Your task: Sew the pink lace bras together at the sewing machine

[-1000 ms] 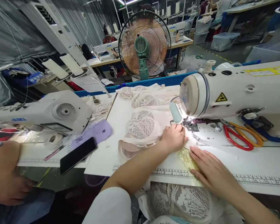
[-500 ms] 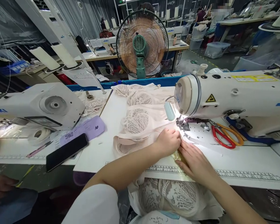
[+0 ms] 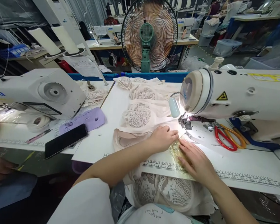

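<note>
A beige lace bra (image 3: 138, 115) lies across the sewing table, its edge running under the lit needle area of the sewing machine (image 3: 197, 90). My left hand (image 3: 164, 138) rests on the bra just in front of the presser foot (image 3: 184, 122), fingers bent and pressed together on its fabric. My right hand (image 3: 197, 158) lies flat on the table, fingers stretched, beside a shiny yellowish patch (image 3: 176, 151) on the tabletop. A small gap separates the hands. Another lace bra (image 3: 163, 189) hangs over my lap below the table edge.
Red-handled scissors (image 3: 224, 140) and an orange-handled pair (image 3: 235, 137) lie right of the needle. A black phone (image 3: 66, 141) and purple card (image 3: 91, 119) lie left. A fan (image 3: 146, 34) stands behind the table. Another person's hand (image 3: 1, 169) is at far left.
My view has shifted, so the machine sits farther right and the fan higher. My left hand has drawn slightly left from the needle, and the gap between my hands has widened.
</note>
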Available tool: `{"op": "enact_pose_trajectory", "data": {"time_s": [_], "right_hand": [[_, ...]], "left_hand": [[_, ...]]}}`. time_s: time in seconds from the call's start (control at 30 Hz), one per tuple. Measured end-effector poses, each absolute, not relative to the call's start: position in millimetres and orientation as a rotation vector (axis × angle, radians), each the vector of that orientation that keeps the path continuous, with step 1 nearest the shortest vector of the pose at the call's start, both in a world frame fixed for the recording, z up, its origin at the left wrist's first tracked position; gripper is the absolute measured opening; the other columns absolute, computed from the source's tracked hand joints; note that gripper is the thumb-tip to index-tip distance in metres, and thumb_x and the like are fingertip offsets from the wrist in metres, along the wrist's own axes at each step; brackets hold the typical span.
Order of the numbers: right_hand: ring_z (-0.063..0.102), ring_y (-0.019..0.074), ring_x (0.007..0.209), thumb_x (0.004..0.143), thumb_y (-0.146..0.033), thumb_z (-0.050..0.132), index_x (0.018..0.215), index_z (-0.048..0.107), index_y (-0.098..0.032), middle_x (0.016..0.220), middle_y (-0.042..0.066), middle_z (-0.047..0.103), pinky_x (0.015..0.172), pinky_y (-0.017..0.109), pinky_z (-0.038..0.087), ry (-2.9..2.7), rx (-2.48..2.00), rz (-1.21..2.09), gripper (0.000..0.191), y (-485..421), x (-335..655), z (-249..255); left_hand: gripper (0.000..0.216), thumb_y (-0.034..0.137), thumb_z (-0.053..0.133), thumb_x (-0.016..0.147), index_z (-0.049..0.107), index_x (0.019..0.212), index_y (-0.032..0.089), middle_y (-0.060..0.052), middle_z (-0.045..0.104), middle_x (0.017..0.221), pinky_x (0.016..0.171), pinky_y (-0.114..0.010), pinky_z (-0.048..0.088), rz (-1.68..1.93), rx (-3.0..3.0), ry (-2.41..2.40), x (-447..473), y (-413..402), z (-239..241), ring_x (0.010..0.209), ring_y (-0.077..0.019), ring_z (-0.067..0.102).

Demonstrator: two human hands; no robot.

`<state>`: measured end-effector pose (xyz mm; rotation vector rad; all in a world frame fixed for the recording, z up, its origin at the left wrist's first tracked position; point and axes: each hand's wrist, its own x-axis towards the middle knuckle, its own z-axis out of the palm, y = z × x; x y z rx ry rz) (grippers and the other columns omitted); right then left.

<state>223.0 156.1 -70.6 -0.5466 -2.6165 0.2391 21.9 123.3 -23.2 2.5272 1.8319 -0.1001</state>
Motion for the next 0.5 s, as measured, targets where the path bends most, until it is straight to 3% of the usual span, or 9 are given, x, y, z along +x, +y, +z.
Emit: {"op": "enact_pose_trajectory", "data": {"time_s": [0.3,0.5], "right_hand": [[0.054,0.0256,0.115,0.091,-0.034,0.044,0.117,0.055,-0.018,0.124,0.013,0.059,0.091,0.045,0.051,-2.544,-0.557,0.366,0.032,157.9,226.5,-68.0],[0.054,0.0259,0.115,0.091,-0.035,0.044,0.112,0.058,-0.018,0.124,0.012,0.059,0.092,0.046,0.050,-2.527,-0.599,0.440,0.030,157.9,227.5,-67.7]], "left_hand": [[0.038,0.012,0.047,0.087,0.057,0.122,0.024,0.006,0.053,0.132,0.080,-0.026,0.040,-0.063,2.670,1.639,6.6,136.5,-25.9,0.091,-0.0157,0.050],[0.044,0.005,0.045,0.085,0.056,0.123,0.025,0.005,0.050,0.135,0.086,-0.025,0.039,-0.101,2.685,1.571,-0.9,141.6,-22.9,0.100,-0.0134,0.051]]}}
